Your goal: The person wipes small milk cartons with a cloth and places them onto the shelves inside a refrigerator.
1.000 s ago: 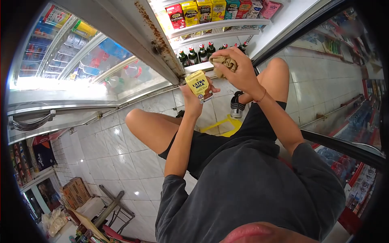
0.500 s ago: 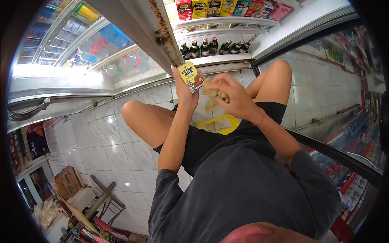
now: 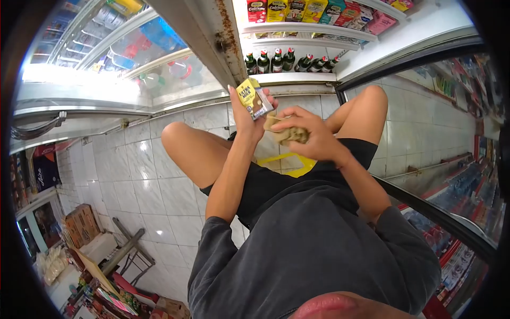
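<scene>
A small yellow milk carton (image 3: 248, 94) with "Ultra Milk" lettering is gripped in my left hand (image 3: 245, 118), tilted so its front and one side face up. Bunched in my right hand (image 3: 314, 136) is a tan cloth (image 3: 287, 132), just below and right of the carton's lower corner. I cannot tell whether the cloth touches the carton. Part of a yellow stool (image 3: 297, 166) shows beneath me, between my legs.
Ahead, an opened fridge holds green bottles (image 3: 277, 61) on its bottom shelf and milk cartons (image 3: 297, 11) above. A rusty door post (image 3: 227, 32) stands close by my left hand. The glass door (image 3: 425, 127) is swung out on the right. Behind left are a cardboard box (image 3: 81, 226) and a folding stand (image 3: 127, 250).
My left hand has turned the carton, so more of its side shows. My right hand has moved slightly down and right, with the cloth more bunched up.
</scene>
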Motion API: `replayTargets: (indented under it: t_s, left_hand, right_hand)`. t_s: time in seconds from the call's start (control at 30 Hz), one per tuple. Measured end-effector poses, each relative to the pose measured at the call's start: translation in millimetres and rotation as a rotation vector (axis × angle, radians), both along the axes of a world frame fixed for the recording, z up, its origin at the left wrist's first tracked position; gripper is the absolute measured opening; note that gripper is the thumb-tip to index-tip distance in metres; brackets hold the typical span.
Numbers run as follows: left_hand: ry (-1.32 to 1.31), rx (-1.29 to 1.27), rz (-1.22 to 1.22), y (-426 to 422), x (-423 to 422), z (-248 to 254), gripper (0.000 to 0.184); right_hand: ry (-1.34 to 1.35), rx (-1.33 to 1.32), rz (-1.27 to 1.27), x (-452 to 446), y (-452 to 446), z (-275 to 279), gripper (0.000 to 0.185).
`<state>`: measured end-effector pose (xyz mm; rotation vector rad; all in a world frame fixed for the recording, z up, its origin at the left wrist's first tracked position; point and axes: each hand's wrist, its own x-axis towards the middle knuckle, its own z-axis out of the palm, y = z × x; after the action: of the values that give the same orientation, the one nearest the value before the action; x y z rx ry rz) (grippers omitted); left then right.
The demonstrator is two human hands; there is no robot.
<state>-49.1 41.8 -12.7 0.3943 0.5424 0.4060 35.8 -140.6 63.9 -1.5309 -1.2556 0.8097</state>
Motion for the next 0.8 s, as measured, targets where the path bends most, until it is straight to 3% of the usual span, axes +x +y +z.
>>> replayTargets:
  t_s: [0.07, 0.17, 0.33, 0.57, 0.67, 0.73, 0.77, 0.8]
  left_hand:
    - [-0.009, -0.066, 0.013, 1, 4, 12, 0.076]
    - [-0.082, -0.077, -0.099, -4, 8, 23, 0.074]
    - [-0.087, -0.071, -0.092, -11, 10, 16, 0.071]
    - [-0.168, -0.054, -0.018, 3, 12, 21, 0.080]
    - [-0.113, -0.031, -0.065, 1, 14, 27, 0.078]
    - [-0.192, 0.003, -0.125, 1, 10, 3, 0.072]
    - [-0.232, -0.030, -0.138, 1, 11, -12, 0.069]
    - [-0.271, -0.063, -0.150, 1, 10, -20, 0.066]
  right_hand:
    - [0.021, 0.004, -0.016, 12, -5, 2, 0.050]
    - [-0.012, 0.099, -0.303, 25, 10, 21, 0.048]
    - [-0.299, 0.215, -0.289, 19, 42, -4, 0.048]
    - [0.050, 0.036, -0.197, 9, 1, -3, 0.047]
    - [0.167, 0.128, -0.337, 22, 8, 10, 0.047]
    - [0.002, 0.238, -0.274, 34, 28, 8, 0.044]
    - [-0.259, 0.241, -0.251, 36, 37, 3, 0.042]
    - [-0.260, 0.244, -0.252, 29, 44, -4, 0.042]
